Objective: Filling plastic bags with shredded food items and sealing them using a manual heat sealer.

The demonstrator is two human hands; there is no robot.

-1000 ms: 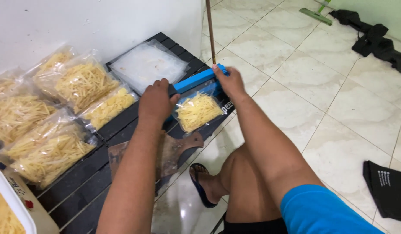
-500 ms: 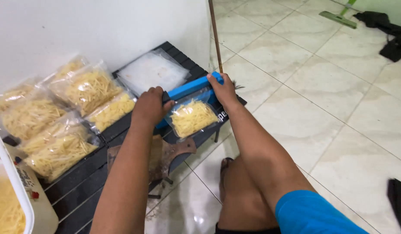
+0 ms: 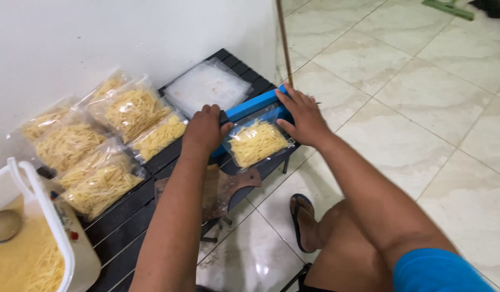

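A blue bar-shaped sealer (image 3: 254, 106) lies on a low black slatted table (image 3: 120, 216). A clear bag of yellow strips (image 3: 257, 143) sits with its top edge under the bar. My left hand (image 3: 204, 130) is closed over the bar's left end and black handle. My right hand (image 3: 301, 116) rests flat on the bar's right end, its thumb on the bag's corner. A stack of empty clear bags (image 3: 207, 86) lies just behind the sealer.
Several filled bags of yellow strips (image 3: 115, 135) are piled on the table by the white wall. A white tub (image 3: 31, 254) of strips stands at the lower left. A cleaver-like blade (image 3: 228, 186) lies on the table edge. A thin stick (image 3: 284, 40) leans upright. My sandalled foot (image 3: 304, 219) is on the tiled floor.
Both hands stay on the sealer with the bag beneath it. The view has shifted, so the scene sits a little lower and further right.
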